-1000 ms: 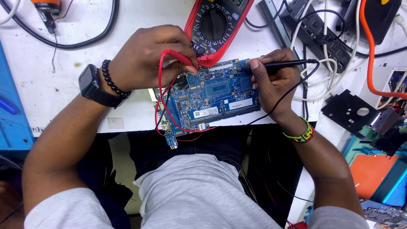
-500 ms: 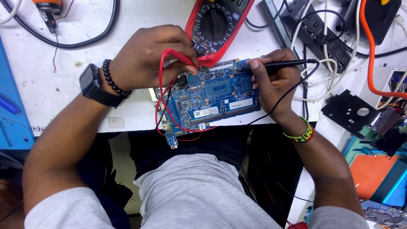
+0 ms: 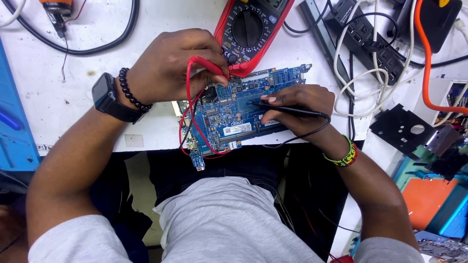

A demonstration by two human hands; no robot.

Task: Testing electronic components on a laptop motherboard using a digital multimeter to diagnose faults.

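A blue circuit board [image 3: 234, 114] lies at the near edge of the white workbench [image 3: 58, 102], partly overhanging it. My left hand [image 3: 170, 68] grips a red test probe [image 3: 209, 65], its tip pressed to the board's upper left area; a red lead [image 3: 187, 117] loops down from it. My right hand [image 3: 297, 109] holds a black test probe [image 3: 287, 110] like a pen, tip touching the middle of the board. A red multimeter [image 3: 251, 31] sits just behind the board.
A black power strip [image 3: 375, 48] with white and black cables lies at the back right, beside an orange cable [image 3: 426, 63]. A black metal bracket [image 3: 402, 131] sits at right. A blue mat [image 3: 17, 122] covers the left edge. Black cable curves at back left.
My right hand has moved from the board's right end toward its middle, bringing the black probe tip onto the centre. The left hand and red probe stay put.
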